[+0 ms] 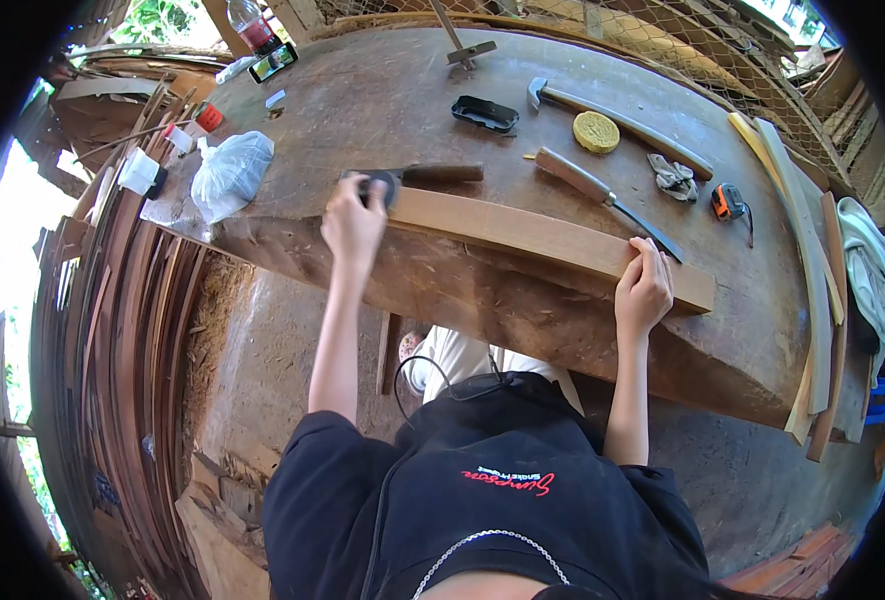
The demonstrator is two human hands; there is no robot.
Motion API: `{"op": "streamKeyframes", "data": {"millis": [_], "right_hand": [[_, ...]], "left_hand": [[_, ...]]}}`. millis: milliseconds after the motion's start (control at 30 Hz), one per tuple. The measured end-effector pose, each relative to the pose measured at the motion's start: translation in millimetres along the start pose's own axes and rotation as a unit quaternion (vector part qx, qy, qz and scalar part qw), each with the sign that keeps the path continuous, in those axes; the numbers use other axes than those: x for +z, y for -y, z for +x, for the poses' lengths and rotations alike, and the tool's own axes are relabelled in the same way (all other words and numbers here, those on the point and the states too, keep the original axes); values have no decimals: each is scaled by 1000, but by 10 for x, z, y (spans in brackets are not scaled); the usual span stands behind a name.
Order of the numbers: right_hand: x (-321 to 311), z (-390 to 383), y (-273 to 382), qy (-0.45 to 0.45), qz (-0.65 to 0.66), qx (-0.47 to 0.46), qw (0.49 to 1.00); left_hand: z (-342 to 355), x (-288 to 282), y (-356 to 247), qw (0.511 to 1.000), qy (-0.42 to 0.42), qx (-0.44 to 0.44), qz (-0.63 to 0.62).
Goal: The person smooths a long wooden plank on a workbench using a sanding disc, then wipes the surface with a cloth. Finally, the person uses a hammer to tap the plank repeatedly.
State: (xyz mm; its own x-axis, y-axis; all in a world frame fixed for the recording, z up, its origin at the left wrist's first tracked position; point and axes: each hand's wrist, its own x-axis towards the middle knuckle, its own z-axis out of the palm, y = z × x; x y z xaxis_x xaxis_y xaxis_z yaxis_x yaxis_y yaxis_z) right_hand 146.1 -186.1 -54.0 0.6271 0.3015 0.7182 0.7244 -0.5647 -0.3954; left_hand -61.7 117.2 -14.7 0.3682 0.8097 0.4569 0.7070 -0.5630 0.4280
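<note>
L hand (353, 222) fwd, curled, R hand (646, 288) (ditto)

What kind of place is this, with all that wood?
Probably a woodworking shop: a hammer and a tape measure lie on the workbench, and long boards are piled at the left.

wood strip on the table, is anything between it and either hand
Left hand: a dark rounded object in its grip, at the left end of the wood strip. Right hand: nothing visible between it and the strip.
</note>
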Motion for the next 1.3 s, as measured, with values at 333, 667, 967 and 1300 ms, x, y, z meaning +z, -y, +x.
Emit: {"op": "streamKeyframes", "data": {"millis": [333, 667, 967, 1300], "right_hand": [[23, 14, -12, 1, 1, -6, 1000], [26, -16, -26, -4, 0, -3, 1000], [25, 2, 8, -8, 1, -10, 1000], [28, -26, -50, -2, 5, -5, 1000]], "left_hand": [[-732, 368, -1128, 988, 33, 98, -115], [-142, 52, -109, 993, -62, -93, 37], [-667, 470, -958, 989, -75, 108, -72], [4, 160, -53, 991, -88, -102, 26]]}}
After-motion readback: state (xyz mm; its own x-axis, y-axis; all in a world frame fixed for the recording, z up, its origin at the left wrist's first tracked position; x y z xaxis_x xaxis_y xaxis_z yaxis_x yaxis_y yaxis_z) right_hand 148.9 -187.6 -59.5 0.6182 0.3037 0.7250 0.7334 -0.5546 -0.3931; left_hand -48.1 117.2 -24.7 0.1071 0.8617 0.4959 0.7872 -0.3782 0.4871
